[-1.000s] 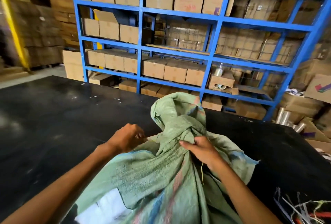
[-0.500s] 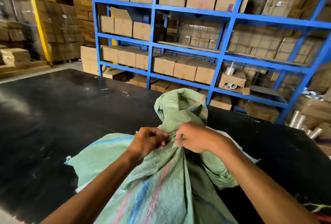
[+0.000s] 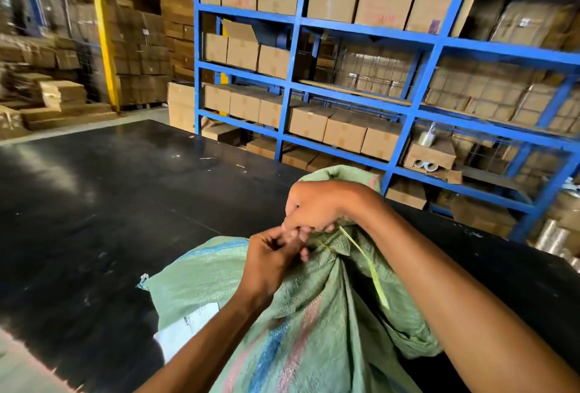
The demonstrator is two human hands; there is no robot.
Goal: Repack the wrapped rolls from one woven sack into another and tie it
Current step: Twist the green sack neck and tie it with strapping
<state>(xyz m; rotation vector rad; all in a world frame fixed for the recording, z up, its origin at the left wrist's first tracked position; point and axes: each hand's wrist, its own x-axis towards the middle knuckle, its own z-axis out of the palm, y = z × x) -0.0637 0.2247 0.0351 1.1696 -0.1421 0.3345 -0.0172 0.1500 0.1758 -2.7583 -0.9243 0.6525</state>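
A green woven sack (image 3: 314, 323) with blue and pink stripes lies on the black table (image 3: 110, 220), its neck gathered into a bunch. My right hand (image 3: 317, 205) grips the gathered neck from above, fingers curled around it. My left hand (image 3: 271, 262) sits just below and left of it, pinching a thin yellow-green tie strip (image 3: 367, 264) at the neck. The strip's loose end trails down the sack to the right. The wrapped rolls are hidden inside the sack.
A blue metal rack (image 3: 405, 128) full of cardboard boxes stands behind the table. Stacks of flattened cartons (image 3: 56, 94) and a yellow post (image 3: 102, 31) are at the far left. Shiny rolls (image 3: 552, 235) lie on the floor at the right.
Both hands have come together at the sack's neck. My right hand has risen over the bunch and the yellow-green strip now shows below it. The camera has swung left.
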